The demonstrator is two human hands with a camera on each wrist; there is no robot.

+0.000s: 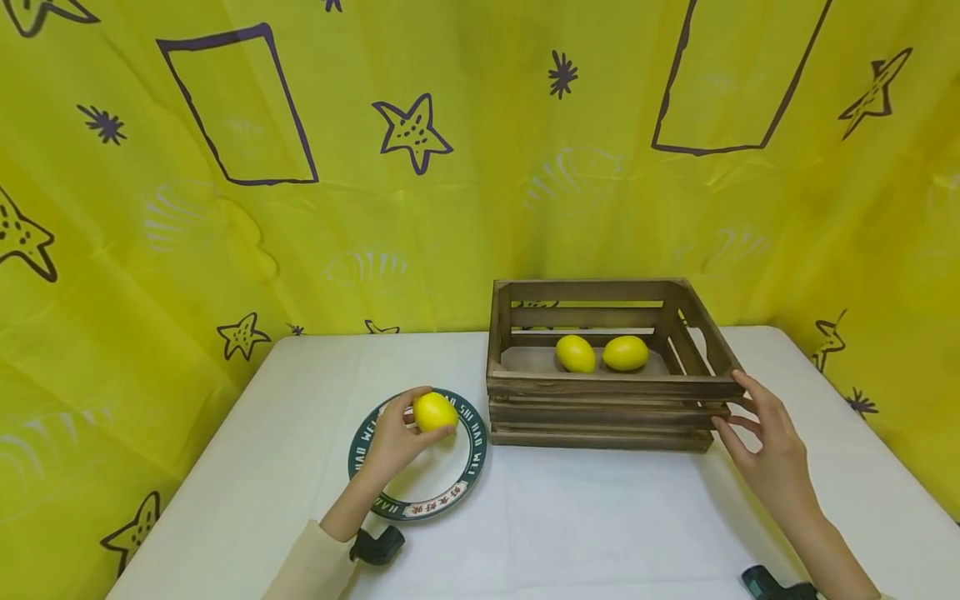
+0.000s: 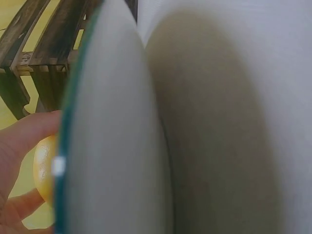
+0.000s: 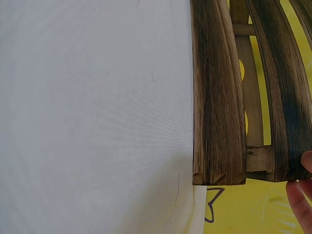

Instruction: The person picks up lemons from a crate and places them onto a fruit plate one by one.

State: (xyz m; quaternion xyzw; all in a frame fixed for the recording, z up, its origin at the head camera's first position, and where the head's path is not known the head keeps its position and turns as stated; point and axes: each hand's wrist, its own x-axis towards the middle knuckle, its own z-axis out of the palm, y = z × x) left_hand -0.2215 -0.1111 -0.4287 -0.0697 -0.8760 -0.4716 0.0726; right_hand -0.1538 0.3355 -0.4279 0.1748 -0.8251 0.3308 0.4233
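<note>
My left hand [image 1: 395, 439] pinches a yellow lemon [image 1: 435, 412] between thumb and fingers, over the green-rimmed white plate [image 1: 474, 467]. In the left wrist view the plate's edge [image 2: 63, 146] partly covers that lemon [image 2: 45, 165] and the fingers. My right hand [image 1: 776, 454] grips the front right corner of a brown slatted wooden crate [image 1: 600, 412]. The right wrist view shows its fingertips [image 3: 297, 195] at the end of an upper slat [image 3: 287, 97]. Inside the crate lie two more lemons, one on the left [image 1: 575, 354] and one on the right [image 1: 626, 353].
A white cloth [image 1: 585, 525] covers the table under the plate and crate. Behind stands a yellow curtain [image 1: 480, 225] printed with starfish, close to the crate's back. Dark wrist devices [image 1: 378, 546] are on both wrists.
</note>
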